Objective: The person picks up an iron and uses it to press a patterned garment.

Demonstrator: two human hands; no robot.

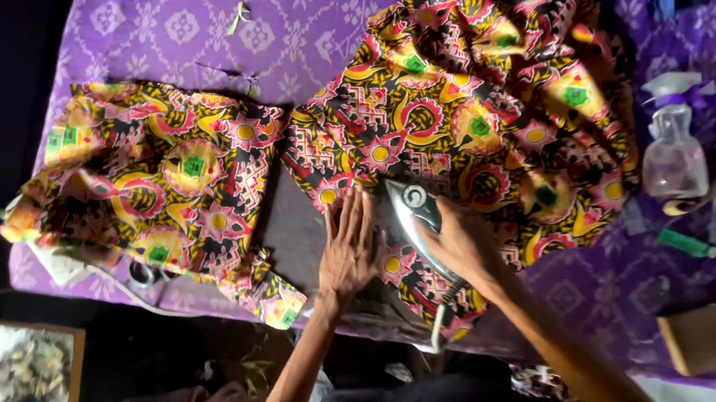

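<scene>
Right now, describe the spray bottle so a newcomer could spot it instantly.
Start from the purple patterned cloth covering the table. Past the right edge of the big colourful print fabric stands the spray bottle: clear plastic, white trigger top, the only see-through thing there.

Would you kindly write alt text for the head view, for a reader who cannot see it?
A person's right hand grips an iron on brightly patterned fabric, while the left hand lies flat on the cloth beside it. A second patterned piece and a clear spray bottle rest on the purple-covered table.
</scene>
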